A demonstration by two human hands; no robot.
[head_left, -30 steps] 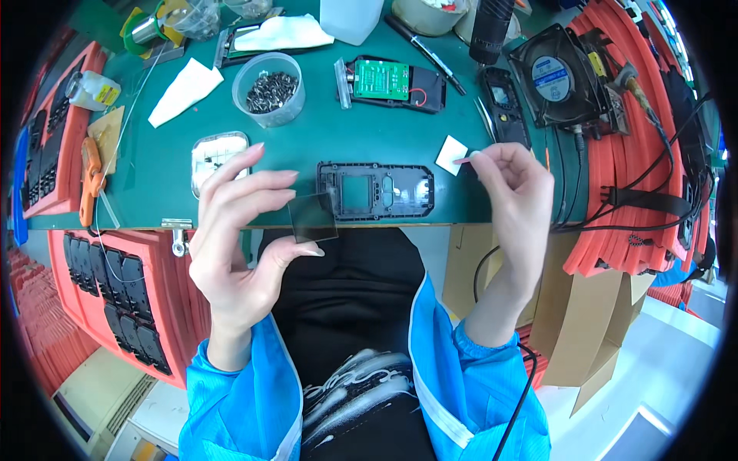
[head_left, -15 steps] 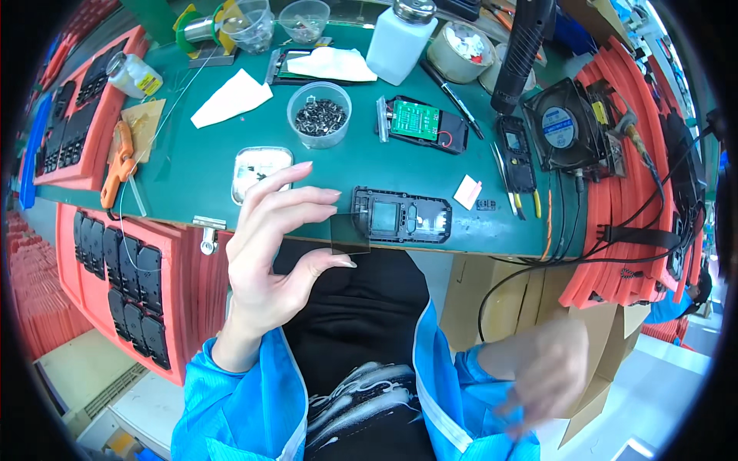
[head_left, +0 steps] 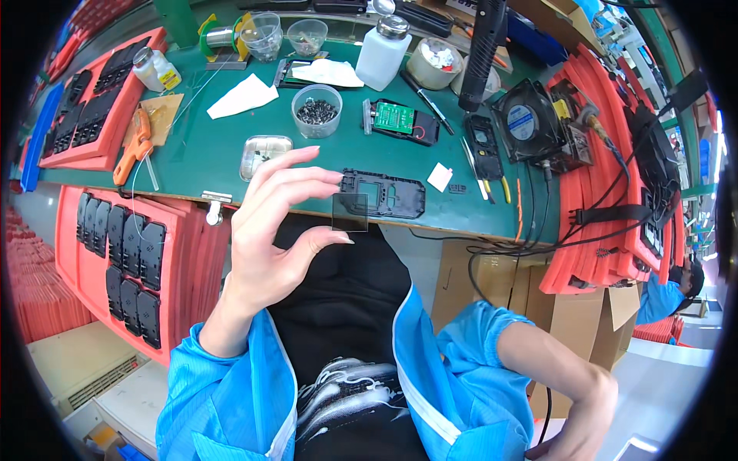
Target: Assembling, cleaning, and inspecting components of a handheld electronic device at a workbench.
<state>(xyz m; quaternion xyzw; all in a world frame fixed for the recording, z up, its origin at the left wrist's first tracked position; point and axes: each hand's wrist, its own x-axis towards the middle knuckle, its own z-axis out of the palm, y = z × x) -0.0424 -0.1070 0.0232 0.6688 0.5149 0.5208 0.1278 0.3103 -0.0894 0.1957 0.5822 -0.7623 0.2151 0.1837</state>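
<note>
My left hand is raised in front of the table edge. Between its fingertips and thumb it holds a thin, see-through smoky square plate by the edges. Just behind the plate a black plastic device housing with window openings lies near the table's front edge. My right hand hangs low at the right beside my body, with the wrist bent and the fingers out of sight. A small whitish tray with tiny dark pieces sits behind the left hand, and a clear cup of screws stands beyond it.
Along the right lie tweezers, a black handset part and a fan with cables. An open device with a green circuit board lies mid-table. At the left are an orange glue gun and red foam trays of black housings.
My right hand has moved down and outward to the lower right. My left hand keeps its hold on the square plate. The whole view has shifted slightly.
</note>
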